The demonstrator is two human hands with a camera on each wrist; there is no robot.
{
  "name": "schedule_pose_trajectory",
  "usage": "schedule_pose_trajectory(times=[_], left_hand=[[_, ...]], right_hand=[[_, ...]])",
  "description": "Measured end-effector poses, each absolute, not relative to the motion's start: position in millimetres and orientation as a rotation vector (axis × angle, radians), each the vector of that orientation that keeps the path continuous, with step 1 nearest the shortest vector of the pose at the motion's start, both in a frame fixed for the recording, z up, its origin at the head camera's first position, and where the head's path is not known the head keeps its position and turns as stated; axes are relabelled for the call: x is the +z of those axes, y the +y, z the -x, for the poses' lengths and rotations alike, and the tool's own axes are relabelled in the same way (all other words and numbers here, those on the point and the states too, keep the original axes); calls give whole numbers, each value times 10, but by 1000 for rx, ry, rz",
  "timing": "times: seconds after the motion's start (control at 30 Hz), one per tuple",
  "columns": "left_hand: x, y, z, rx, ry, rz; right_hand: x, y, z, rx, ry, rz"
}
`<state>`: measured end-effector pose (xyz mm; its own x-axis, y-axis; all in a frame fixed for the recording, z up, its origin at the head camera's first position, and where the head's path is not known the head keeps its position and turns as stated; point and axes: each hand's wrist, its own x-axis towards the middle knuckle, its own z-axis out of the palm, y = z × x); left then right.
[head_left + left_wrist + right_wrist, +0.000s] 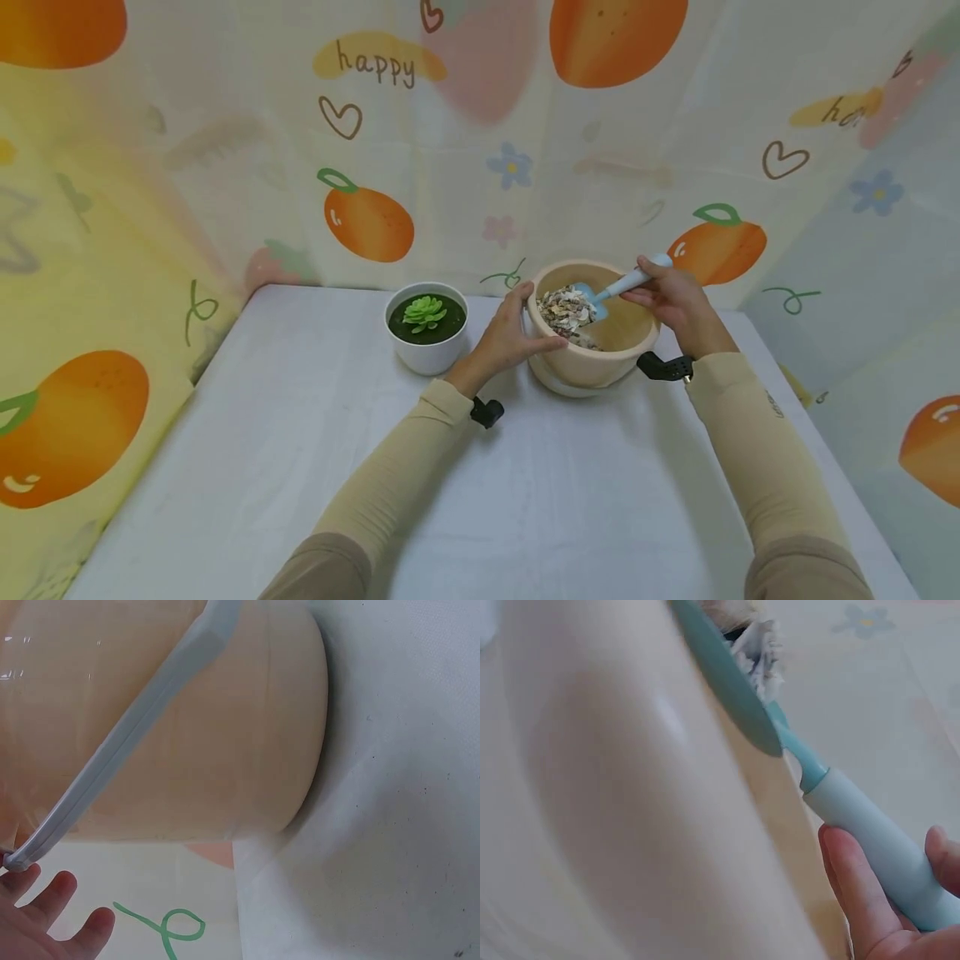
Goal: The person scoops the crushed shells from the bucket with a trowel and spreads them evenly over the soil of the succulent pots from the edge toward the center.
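A peach-coloured bucket [585, 363] stands on the table with its pale carrying handle [124, 739] hanging down the front. My left hand [504, 337] grips its left rim, the thumb over the near edge and the fingers farther back; in the left wrist view some fingers are spread beside the handle. In my right hand [678, 310] is a small shovel, held by its pale blue grip [877, 840]. The shovel's blue blade [597, 305] is inside the bucket mouth, tilted down to the left. Flaky white and brown bits [564, 310] are heaped on and around the blade.
A white pot [427, 358] with a green succulent [425, 313] stands left of the bucket, close to my left hand. White cloth covers the table [525, 500]. A fruit-printed curtain [450, 167] rises right behind its back edge and along both sides.
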<state>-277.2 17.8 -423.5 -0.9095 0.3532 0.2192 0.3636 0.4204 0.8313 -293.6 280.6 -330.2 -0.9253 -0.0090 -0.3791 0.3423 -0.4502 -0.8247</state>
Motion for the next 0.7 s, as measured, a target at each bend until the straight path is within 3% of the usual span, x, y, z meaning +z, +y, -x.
schedule_pose_trajectory(times=[0.23,0.7], left_hand=[[-4244,186,2772,-1562,-2623,678],[-4252,173,2768,-1587,-2621,674]], right_hand=[[-3293,2897,2878,-2557,1388,-543],[-3425,2879,2769,-2863,1316,-423]])
